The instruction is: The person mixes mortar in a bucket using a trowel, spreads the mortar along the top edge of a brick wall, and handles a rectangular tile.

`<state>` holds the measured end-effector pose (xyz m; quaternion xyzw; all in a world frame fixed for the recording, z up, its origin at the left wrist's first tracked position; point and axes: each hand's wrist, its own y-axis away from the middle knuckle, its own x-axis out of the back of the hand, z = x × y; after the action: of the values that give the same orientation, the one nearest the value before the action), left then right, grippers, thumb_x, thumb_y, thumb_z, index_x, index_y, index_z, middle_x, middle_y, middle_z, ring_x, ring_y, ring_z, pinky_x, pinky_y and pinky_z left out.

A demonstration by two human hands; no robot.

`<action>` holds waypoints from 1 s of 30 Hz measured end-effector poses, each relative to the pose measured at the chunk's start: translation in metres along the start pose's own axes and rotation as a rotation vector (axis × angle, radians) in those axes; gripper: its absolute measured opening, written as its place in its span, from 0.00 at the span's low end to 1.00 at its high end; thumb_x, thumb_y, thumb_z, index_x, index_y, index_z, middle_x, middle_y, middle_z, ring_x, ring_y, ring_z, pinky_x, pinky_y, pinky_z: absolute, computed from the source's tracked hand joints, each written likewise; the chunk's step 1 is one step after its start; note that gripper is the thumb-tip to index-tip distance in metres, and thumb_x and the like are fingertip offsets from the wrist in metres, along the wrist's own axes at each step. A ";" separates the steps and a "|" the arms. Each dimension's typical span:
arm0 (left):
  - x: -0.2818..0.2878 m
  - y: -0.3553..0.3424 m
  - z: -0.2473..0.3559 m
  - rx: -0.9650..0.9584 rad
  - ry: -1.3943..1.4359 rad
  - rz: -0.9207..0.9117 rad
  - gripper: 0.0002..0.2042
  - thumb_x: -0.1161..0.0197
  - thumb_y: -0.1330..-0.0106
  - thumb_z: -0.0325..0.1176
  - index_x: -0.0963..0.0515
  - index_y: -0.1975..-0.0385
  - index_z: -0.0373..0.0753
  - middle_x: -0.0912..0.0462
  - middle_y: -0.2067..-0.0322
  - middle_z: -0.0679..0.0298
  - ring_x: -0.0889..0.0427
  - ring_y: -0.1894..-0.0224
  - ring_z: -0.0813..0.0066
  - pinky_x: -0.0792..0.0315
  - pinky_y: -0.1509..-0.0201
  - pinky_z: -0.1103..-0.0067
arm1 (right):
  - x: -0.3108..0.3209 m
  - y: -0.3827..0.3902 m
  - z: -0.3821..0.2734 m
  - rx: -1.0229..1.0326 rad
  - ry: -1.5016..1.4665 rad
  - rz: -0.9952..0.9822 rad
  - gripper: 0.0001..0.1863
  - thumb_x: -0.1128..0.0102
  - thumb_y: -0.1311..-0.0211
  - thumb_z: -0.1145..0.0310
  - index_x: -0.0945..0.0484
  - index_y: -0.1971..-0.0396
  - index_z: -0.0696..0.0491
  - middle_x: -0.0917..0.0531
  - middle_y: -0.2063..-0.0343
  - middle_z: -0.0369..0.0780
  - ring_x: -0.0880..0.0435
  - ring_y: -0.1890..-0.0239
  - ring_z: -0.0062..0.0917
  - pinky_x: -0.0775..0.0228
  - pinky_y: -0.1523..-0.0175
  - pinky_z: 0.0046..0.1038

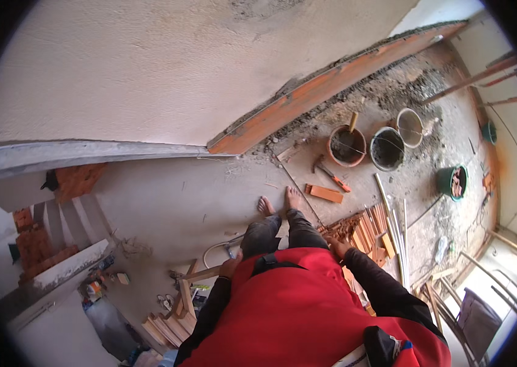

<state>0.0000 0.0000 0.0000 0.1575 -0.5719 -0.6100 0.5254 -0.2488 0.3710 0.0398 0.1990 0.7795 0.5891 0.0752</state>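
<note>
Fingers of the left hand (230, 267) and right hand (338, 247) are hanging, how wide I cannot tell, orange bricks (350, 228) are lying near the right one, and careless stepping could be bumping bare feet (293, 197) into a loose brick (324, 194).

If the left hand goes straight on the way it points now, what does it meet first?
The left hand would likely meet the dark left trouser leg first, though depth is unclear in this view.
</note>
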 end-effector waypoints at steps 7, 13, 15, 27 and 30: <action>0.030 0.021 0.018 -0.315 -0.156 -0.170 0.27 0.54 0.32 0.56 0.20 0.73 0.35 0.19 0.69 0.45 0.19 0.60 0.47 0.28 0.58 0.60 | -0.009 0.021 -0.021 0.223 0.282 -0.053 0.24 0.53 0.34 0.49 0.17 0.70 0.55 0.17 0.72 0.48 0.16 0.68 0.38 0.26 0.59 0.37; 0.055 0.033 0.032 -0.186 0.096 -0.288 0.22 0.48 0.33 0.50 0.22 0.74 0.34 0.20 0.72 0.47 0.19 0.64 0.48 0.28 0.61 0.62 | -0.022 0.016 -0.014 0.423 0.388 0.029 0.22 0.49 0.36 0.52 0.19 0.76 0.56 0.18 0.76 0.48 0.18 0.70 0.44 0.27 0.61 0.41; 0.046 0.017 0.023 -0.212 0.072 -0.229 0.20 0.46 0.34 0.48 0.22 0.75 0.34 0.20 0.74 0.48 0.20 0.66 0.48 0.28 0.62 0.62 | -0.014 -0.008 -0.014 0.532 0.510 -0.086 0.25 0.51 0.35 0.49 0.18 0.76 0.56 0.18 0.75 0.48 0.18 0.70 0.42 0.26 0.61 0.40; -0.030 -0.226 -0.004 -0.230 -0.018 0.614 0.33 0.37 0.40 0.46 0.42 0.41 0.35 0.36 0.43 0.40 0.35 0.41 0.42 0.37 0.39 0.58 | 0.211 -0.370 0.013 0.344 0.199 1.235 0.16 0.38 0.45 0.63 0.23 0.57 0.51 0.17 0.67 0.42 0.17 0.61 0.41 0.26 0.54 0.39; -0.037 -0.270 -0.006 -0.097 0.035 0.670 0.35 0.36 0.42 0.46 0.44 0.39 0.37 0.39 0.42 0.39 0.36 0.41 0.39 0.38 0.39 0.56 | 0.235 -0.418 0.018 0.405 0.412 1.523 0.17 0.39 0.45 0.61 0.24 0.55 0.51 0.18 0.63 0.43 0.19 0.57 0.40 0.27 0.51 0.41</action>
<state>-0.1055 -0.0286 -0.2497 -0.0539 -0.5531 -0.4272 0.7132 -0.5487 0.3859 -0.3344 0.5718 0.5199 0.3510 -0.5286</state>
